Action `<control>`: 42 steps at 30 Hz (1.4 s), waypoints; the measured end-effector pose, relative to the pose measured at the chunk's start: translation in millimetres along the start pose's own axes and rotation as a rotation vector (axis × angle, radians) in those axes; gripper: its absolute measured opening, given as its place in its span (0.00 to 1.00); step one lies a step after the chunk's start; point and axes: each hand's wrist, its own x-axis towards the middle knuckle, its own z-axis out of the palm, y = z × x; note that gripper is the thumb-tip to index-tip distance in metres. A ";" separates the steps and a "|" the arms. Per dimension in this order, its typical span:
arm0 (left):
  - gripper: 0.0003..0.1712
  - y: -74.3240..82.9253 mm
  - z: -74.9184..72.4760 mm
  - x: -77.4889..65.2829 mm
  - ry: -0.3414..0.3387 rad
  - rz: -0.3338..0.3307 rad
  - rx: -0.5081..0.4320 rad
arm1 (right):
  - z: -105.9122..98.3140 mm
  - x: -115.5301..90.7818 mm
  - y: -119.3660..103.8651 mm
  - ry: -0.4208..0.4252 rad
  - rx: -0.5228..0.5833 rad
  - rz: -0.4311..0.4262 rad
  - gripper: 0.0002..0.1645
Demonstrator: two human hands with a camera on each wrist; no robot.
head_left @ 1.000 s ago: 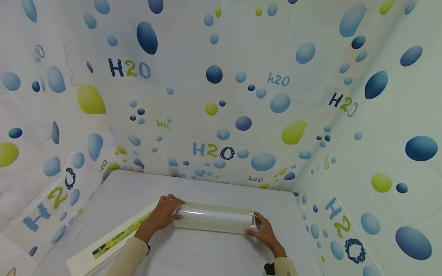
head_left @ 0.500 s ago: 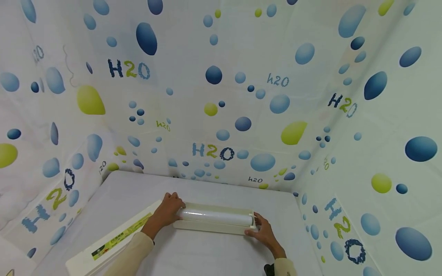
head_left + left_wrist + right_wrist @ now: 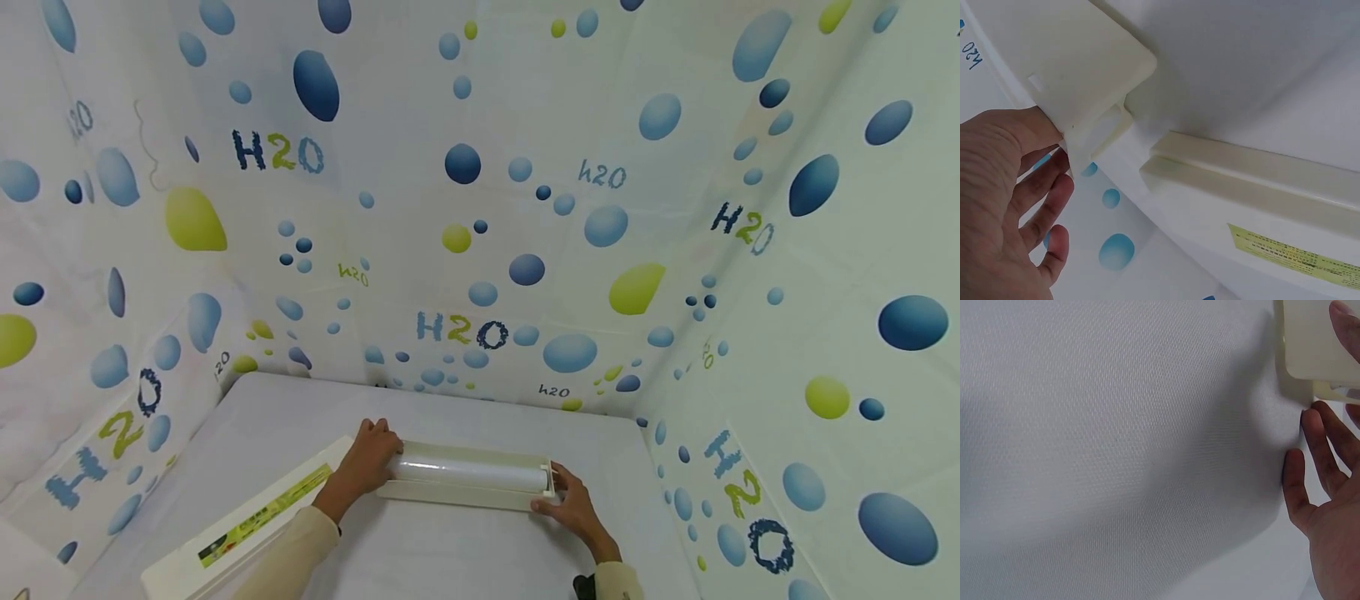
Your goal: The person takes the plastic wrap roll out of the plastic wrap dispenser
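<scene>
now left hand [image 3: 367, 460] sits further inward than a second ago, thumb and fingers curled on the left end of the tray [image 3: 465, 495] | right hand [image 3: 576, 506] pinches its right end, unmoved | roll [image 3: 472, 471] lies in it between both grips | work apparently centres left

Person, long sleeves, both beige. Left sleeve [image 3: 294, 552] at bottom of head frame, left of centre: plain, loosely folded, runs off the lower edge, thin dark edge showing by the cuff. Right sleeve [image 3: 619, 581] at bottom edge, right of centre: only a short piece in frame, small darker mark on it, too small to read. Black lump [image 3: 584, 587] beside right cuff, probably wrist-worn, details unclear. Left hand [image 3: 367, 463] and right hand [image 3: 573, 502] bare. Left wrist view, left side: slim fingers [image 3: 1047, 212], creased skin near thumb base.
</scene>
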 end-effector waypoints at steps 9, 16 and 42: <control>0.21 -1.1 12.1 -7.8 0.084 0.037 0.129 | -0.2 0.1 1.0 -0.004 0.001 0.013 0.54; 0.26 -3.1 12.5 -14.8 0.152 0.132 0.229 | 0.1 0.9 3.6 -0.001 0.000 0.010 0.54; 0.23 -1.3 -5.3 -26.0 0.035 0.158 -0.125 | 3.2 0.3 4.5 0.009 0.004 -0.005 0.52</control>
